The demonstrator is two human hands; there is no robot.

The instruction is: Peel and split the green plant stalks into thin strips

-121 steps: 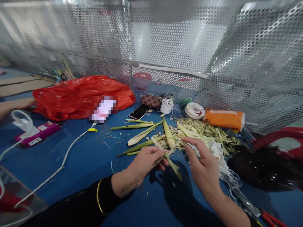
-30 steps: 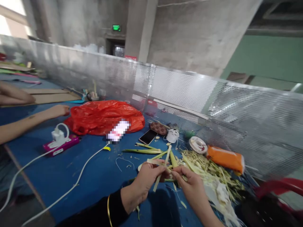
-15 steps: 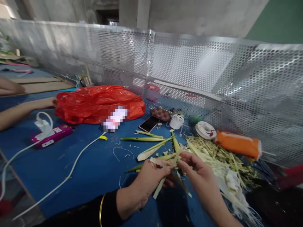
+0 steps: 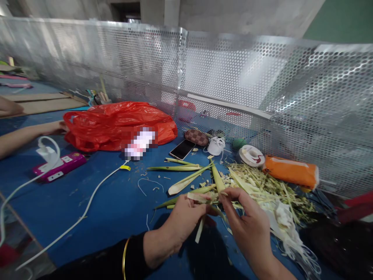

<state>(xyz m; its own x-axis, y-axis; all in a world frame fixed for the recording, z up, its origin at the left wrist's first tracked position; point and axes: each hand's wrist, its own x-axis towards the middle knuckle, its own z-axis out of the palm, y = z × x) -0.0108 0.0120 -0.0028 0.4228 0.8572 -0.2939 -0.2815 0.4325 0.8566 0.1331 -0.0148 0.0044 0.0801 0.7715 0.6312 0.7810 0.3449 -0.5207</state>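
My left hand point(image 4: 186, 219) is closed around several pale leaf strips point(image 4: 199, 230), some poking out above and one hanging below the fingers. Close to its right, my right hand point(image 4: 252, 217) pinches the strips between thumb and forefinger, partly hiding where they cross. Just beyond both hands, a green pointed leaf sheath point(image 4: 215, 177) lies on the blue table point(image 4: 105, 229). More split green leaves point(image 4: 186, 184) rest left of it, among small scraps. To the right are a heap of shredded leaf bits point(image 4: 271, 190) and a bundle of white fibres point(image 4: 287, 229).
A red plastic bag point(image 4: 116, 124) lies at the back left, a person's arm point(image 4: 32, 134) touching it. Near it are a lit, blurred phone point(image 4: 141, 144) and a purple power strip point(image 4: 62, 165). A dark phone point(image 4: 182, 149), tape roll point(image 4: 252, 155) and orange packet point(image 4: 291, 171) line the perforated metal screen point(image 4: 221, 74).
My right hand has shifted slightly, its fingers now closer together on the strips. The strips have turned, and the long upright end has dropped. The whole view has tilted a little.
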